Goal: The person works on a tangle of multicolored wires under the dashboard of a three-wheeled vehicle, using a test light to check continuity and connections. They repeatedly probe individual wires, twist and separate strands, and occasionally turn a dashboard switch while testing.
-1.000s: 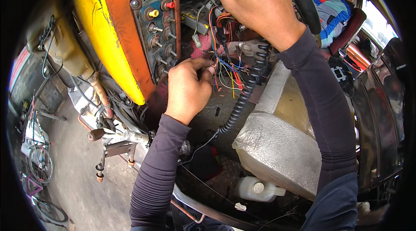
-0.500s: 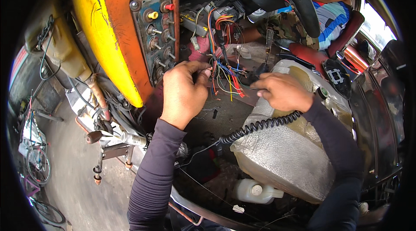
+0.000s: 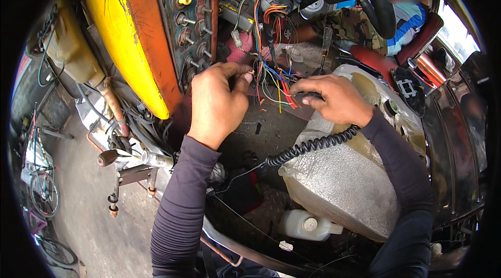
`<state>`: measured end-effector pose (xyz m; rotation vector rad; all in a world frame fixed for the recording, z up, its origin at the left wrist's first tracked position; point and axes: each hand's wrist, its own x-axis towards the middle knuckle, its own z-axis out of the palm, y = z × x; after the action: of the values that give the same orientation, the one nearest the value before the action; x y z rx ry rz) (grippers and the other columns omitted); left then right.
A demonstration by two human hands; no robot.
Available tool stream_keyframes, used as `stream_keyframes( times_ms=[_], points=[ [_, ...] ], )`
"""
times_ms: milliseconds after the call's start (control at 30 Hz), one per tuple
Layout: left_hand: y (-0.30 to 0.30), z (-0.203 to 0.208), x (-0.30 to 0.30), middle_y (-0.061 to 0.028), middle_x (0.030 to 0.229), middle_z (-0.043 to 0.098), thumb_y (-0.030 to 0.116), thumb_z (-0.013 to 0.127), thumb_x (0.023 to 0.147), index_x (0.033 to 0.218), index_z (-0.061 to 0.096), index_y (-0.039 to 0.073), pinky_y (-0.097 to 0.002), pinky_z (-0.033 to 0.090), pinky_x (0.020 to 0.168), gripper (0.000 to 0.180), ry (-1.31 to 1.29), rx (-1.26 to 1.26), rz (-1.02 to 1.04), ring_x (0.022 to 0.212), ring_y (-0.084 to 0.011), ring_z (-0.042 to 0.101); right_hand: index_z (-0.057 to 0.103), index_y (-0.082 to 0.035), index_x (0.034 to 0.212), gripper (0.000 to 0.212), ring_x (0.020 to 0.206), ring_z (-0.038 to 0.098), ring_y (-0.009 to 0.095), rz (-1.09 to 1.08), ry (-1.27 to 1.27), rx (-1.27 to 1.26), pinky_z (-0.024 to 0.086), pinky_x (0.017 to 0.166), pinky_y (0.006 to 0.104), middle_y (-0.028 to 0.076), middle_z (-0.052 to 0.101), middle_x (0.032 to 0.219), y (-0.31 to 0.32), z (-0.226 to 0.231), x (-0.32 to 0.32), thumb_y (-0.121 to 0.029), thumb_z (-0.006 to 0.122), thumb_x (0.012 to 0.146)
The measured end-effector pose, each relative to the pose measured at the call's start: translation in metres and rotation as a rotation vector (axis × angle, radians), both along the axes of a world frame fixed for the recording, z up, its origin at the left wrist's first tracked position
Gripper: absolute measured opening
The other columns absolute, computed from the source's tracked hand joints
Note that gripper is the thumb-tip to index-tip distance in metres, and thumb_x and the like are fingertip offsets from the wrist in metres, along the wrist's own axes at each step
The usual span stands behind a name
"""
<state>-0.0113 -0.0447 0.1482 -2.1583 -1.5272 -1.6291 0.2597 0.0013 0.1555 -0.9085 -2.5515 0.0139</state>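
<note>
A loose bundle of cut, multicoloured wires [image 3: 270, 77] hangs below the steering column. At its left edge, my left hand [image 3: 218, 101] is closed in a pinch on a thin wire whose bare end shows at the fingertips. To the right of the bundle, my right hand [image 3: 334, 98] has its fingers closed around a dark slim tool [image 3: 312, 94], mostly hidden by the hand. Its fingertips come close to the red wire ends. A black coiled cord [image 3: 313, 146] runs up under my right wrist; where it ends is hidden.
An orange panel with toggle switches [image 3: 187, 22] stands at the left. The steering wheel [image 3: 378, 7] is at upper right, near a seated person in camouflage shorts [image 3: 347, 25]. A screwdriver [image 3: 326, 43] stands behind my right hand. Below are a silver-covered seat [image 3: 339, 184] and white jug [image 3: 308, 226].
My right hand has moved left, closer to the wire ends, and the dark tool now shows between its fingers. My left hand keeps its pinch. The whole view has shifted slightly.
</note>
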Motion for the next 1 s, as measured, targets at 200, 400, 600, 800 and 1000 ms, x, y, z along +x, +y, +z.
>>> stream_keyframes(
  times_ms=[200, 400, 600, 800, 1000],
  points=[
    [0.002, -0.002, -0.001, -0.0168, 0.084, 0.075, 0.006, 0.074, 0.093, 0.107, 0.078, -0.003, -0.0311, 0.054, 0.070, 0.017, -0.035, -0.033, -0.020, 0.072, -0.0145, 0.069, 0.076, -0.017, 0.125, 0.031, 0.112, 0.071, 0.035, -0.012, 0.016, -0.050, 0.055, 0.096, 0.0463, 0.011, 0.077, 0.121, 0.005, 0.002, 0.004, -0.017, 0.071, 0.095],
    [0.002, -0.002, 0.000, -0.0165, 0.083, 0.074, 0.007, 0.075, 0.093, 0.107, 0.078, -0.003, -0.0313, 0.053, 0.068, 0.018, -0.046, -0.033, -0.025, 0.069, -0.0145, 0.067, 0.075, -0.014, 0.126, 0.031, 0.111, 0.072, 0.037, -0.010, -0.004, -0.030, 0.055, 0.096, 0.0453, 0.015, 0.076, 0.120, 0.002, 0.004, 0.005, -0.014, 0.071, 0.095],
    [0.003, -0.002, 0.001, -0.0167, 0.081, 0.073, 0.008, 0.075, 0.093, 0.107, 0.078, -0.003, -0.0320, 0.053, 0.068, 0.018, -0.041, -0.041, -0.011, 0.068, -0.0162, 0.067, 0.071, -0.015, 0.132, 0.035, 0.110, 0.071, 0.040, 0.020, -0.042, -0.008, 0.055, 0.093, 0.0479, 0.017, 0.075, 0.120, -0.003, 0.009, 0.005, -0.014, 0.070, 0.096],
    [0.005, -0.004, -0.002, -0.0155, 0.080, 0.072, 0.007, 0.073, 0.095, 0.110, 0.077, -0.004, -0.0317, 0.053, 0.063, 0.019, -0.018, -0.050, -0.017, 0.064, -0.0150, 0.067, 0.067, -0.017, 0.137, 0.040, 0.109, 0.071, 0.041, -0.002, -0.099, -0.037, 0.055, 0.091, 0.0495, 0.017, 0.075, 0.120, -0.005, 0.011, 0.003, -0.016, 0.069, 0.097],
    [0.008, -0.007, -0.003, -0.0137, 0.083, 0.074, 0.003, 0.070, 0.097, 0.111, 0.077, -0.005, -0.0306, 0.054, 0.062, 0.017, 0.009, -0.053, -0.036, 0.064, -0.0143, 0.070, 0.064, -0.020, 0.140, 0.044, 0.108, 0.071, 0.040, -0.051, -0.173, -0.141, 0.055, 0.089, 0.0503, 0.016, 0.075, 0.119, -0.007, 0.016, 0.004, -0.016, 0.071, 0.096]
  ],
)
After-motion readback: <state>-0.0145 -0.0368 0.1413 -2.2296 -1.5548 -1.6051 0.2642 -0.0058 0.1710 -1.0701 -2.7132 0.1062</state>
